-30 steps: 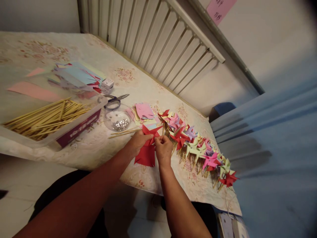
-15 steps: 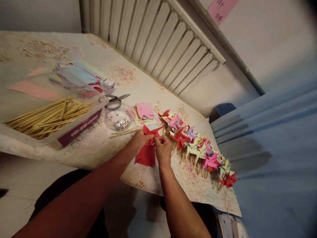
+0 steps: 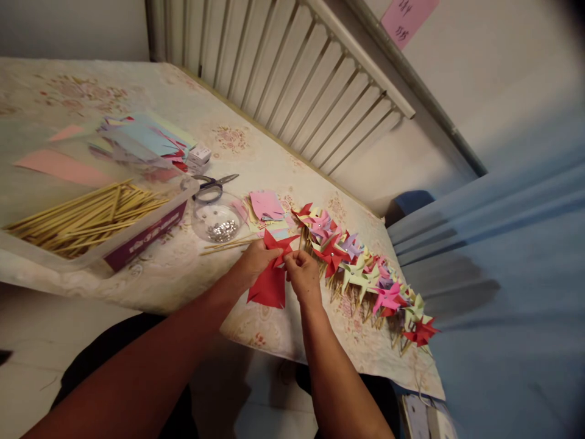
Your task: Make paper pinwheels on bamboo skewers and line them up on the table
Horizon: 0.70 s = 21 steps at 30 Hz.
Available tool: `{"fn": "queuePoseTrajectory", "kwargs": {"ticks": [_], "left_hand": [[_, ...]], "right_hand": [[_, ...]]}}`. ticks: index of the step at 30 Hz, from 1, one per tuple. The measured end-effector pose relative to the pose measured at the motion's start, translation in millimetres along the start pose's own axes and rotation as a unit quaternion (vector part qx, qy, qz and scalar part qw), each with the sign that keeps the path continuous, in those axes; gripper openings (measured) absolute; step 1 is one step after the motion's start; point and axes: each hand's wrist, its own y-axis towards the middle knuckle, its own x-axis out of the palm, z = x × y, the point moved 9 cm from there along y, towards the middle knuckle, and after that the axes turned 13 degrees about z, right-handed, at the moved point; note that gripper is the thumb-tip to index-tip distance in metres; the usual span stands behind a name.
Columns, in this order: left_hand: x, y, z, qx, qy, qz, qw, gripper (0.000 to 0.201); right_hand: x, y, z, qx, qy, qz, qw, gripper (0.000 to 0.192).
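Note:
Between my hands is a red paper pinwheel (image 3: 278, 242) with pointed, folded blades. My left hand (image 3: 256, 261) is closed on its left side, the thumb lying across the paper. The fingers of my right hand (image 3: 301, 268) pinch its right side near the centre; whether a pin is between them I cannot make out. Under the hands a flat piece of red paper (image 3: 269, 289) lies on the floral tablecloth (image 3: 256, 326). Just behind are a stack of cut paper squares (image 3: 267, 205) and a few loose sticks (image 3: 228, 245). A round clear dish (image 3: 219, 223) holds small shiny metal pieces.
Finished paper pinwheels (image 3: 361, 262) on sticks lie in a long row to the right. At left stands a plastic box of sticks (image 3: 95, 219). Scissors (image 3: 211, 188), a small white box (image 3: 200, 155) and coloured paper sheets (image 3: 146, 137) lie behind it. A radiator (image 3: 283, 79) borders the back edge.
My right wrist and forearm have shifted slightly, while both hands keep their grip on the red pinwheel. The whole view has moved a little; the other things stay where they were.

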Motion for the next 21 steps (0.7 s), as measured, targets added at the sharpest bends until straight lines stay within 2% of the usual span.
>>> {"fn": "queuePoseTrajectory", "kwargs": {"ticks": [5,8,14,16,21], "left_hand": [[2.5,-2,2,-0.001,0.022,-0.024,0.999,0.012],[7.2,-6,3,-0.008,0.032,-0.057,0.998,0.012],[14.1,-12,1,-0.05,-0.02,-0.095,0.994,0.011],[12.3,-10,0,-0.057,-0.032,-0.09,0.994,0.01],[-4.1,4,-6,-0.051,-0.058,-0.031,0.997,0.012]], "right_hand": [[7,-3,2,0.053,0.041,-0.055,0.996,0.019],[10,-4,-1,0.046,0.045,-0.073,0.995,0.02],[12,-4,-3,0.049,0.057,-0.1,0.992,0.017],[7,-3,-5,0.05,0.067,-0.076,0.994,0.018],[-14,-13,-11,0.024,0.095,0.028,0.995,0.021]]}}
